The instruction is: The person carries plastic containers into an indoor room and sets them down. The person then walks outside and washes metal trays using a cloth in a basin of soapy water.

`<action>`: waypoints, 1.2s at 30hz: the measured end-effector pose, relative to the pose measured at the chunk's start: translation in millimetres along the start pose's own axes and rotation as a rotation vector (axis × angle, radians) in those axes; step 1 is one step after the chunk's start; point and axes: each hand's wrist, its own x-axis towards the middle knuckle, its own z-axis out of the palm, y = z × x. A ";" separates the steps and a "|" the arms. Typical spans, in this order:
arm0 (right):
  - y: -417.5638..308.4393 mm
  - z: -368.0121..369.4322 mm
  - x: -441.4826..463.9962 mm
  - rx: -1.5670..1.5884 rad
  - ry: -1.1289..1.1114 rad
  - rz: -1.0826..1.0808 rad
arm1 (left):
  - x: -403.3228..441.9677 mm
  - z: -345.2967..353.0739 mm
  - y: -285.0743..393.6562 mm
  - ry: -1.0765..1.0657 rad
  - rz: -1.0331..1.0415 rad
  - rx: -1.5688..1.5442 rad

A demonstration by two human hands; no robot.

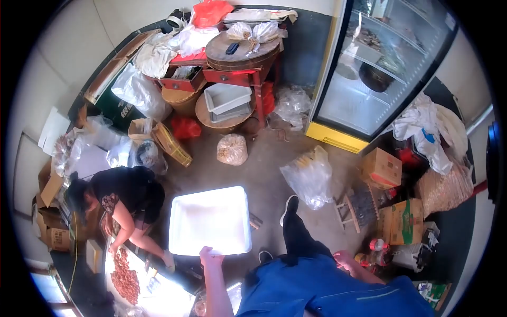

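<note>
My left hand is closed on the near rim of a large white plastic tray. The tray is held out over the floor in front of me, its inside facing up and showing bare white. At my right side hangs my right hand, beside the blue jacket; its fingers look loose and apart, with nothing seen in them. Several plastic bottles stand near that hand.
A person in dark clothes bends over a bright table with reddish-brown pieces. A clear plastic bag, a small stool and a filled bag are on the floor. Cardboard boxes and a glass-door fridge stand right.
</note>
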 end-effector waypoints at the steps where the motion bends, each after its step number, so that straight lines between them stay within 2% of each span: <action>1: -15.4 -5.5 9.5 -0.005 -0.008 0.001 | 1.9 16.9 0.7 -0.008 0.015 0.004; 3: -47.6 -26.8 30.8 -0.258 -0.072 -0.122 | 16.4 47.5 -0.8 0.005 0.023 -0.019; 6: -110.2 -63.3 71.9 -0.146 -0.054 -0.086 | 17.9 89.3 -2.7 0.020 0.036 -0.042; 8: -94.9 -110.7 185.9 0.844 -0.650 0.034 | 4.9 120.0 0.0 0.037 0.047 -0.040; 10: -166.6 -140.3 199.8 0.556 -0.438 -0.050 | -6.8 152.1 3.3 0.139 0.072 -0.016; 12: -273.0 -132.4 153.6 0.085 0.044 -0.228 | 3.6 165.2 13.2 0.129 0.053 -0.030; 14: -331.9 -132.5 159.5 0.202 0.111 -0.254 | 31.7 173.1 24.0 0.015 0.024 -0.061; 15: -354.1 -131.6 160.8 0.315 0.182 -0.263 | 34.7 189.6 29.7 0.004 0.026 -0.066; 16: -374.7 -127.4 157.2 0.267 0.203 -0.291 | 28.8 207.1 34.8 0.054 0.051 -0.035; 17: -384.1 -125.5 165.3 0.269 0.206 -0.306 | 22.3 225.1 40.8 0.101 0.077 -0.007; 19: -399.0 -113.2 183.1 0.228 -0.019 -0.322 | 25.2 262.2 55.8 -0.001 0.096 -0.098; 21: -423.1 -85.0 173.8 0.098 -0.011 -0.234 | 43.7 283.9 74.0 -0.086 0.098 -0.118; 22: -427.7 -74.8 173.8 0.076 -0.057 -0.222 | 40.8 307.6 87.8 -0.010 0.107 -0.071; 25: -427.5 -38.4 191.7 0.124 -0.101 -0.142 | 62.3 354.5 133.9 -0.002 0.091 -0.025; 27: -438.9 -24.9 192.2 0.029 -0.224 -0.091 | 85.8 384.1 168.2 -0.083 0.096 -0.035; 28: -451.1 -14.1 195.4 0.039 -0.223 -0.103 | 97.7 398.7 186.1 -0.150 0.098 -0.032; 30: -474.0 16.0 173.9 0.082 -0.061 -0.053 | 93.7 444.6 219.7 -0.130 0.127 0.010; 33: -505.3 39.6 172.1 0.105 -0.034 -0.113 | 99.0 510.9 262.8 -0.167 0.177 0.005; 35: -529.8 48.1 179.0 0.110 -0.060 -0.121 | 92.6 558.5 286.3 -0.327 0.222 -0.071; 36: -543.6 52.5 177.6 0.065 -0.075 -0.177 | 109.7 576.7 300.2 -0.340 0.244 -0.046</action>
